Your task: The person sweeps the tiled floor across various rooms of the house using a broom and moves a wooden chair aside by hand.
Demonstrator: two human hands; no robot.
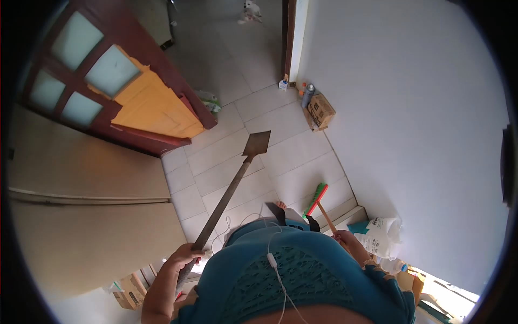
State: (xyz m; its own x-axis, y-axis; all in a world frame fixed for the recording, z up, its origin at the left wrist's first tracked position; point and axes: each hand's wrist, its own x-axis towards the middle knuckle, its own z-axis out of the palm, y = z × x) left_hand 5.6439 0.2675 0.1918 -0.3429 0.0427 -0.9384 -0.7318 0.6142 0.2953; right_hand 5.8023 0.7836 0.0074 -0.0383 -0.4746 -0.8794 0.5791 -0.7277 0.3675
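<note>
My left hand (187,255) is closed around the long wooden handle of a spade (222,206). Its flat, squarish, rust-brown blade points forward over the floor tiles. On the other side, my right hand (347,238) grips the wooden handle of a brush (318,200) with a red head and green bristles. The brush head is low, near the foot of the wall; I cannot tell whether it touches the floor. A thin white cable hangs down the front of my teal top.
A dark red door (178,92) with glass panes stands open at the left, above a beige cabinet (91,237). A cardboard box (321,112) and a spray can (308,95) are by the right wall. White plastic bags (384,237) lie lower right. A small white dog (251,9) is beyond the doorway.
</note>
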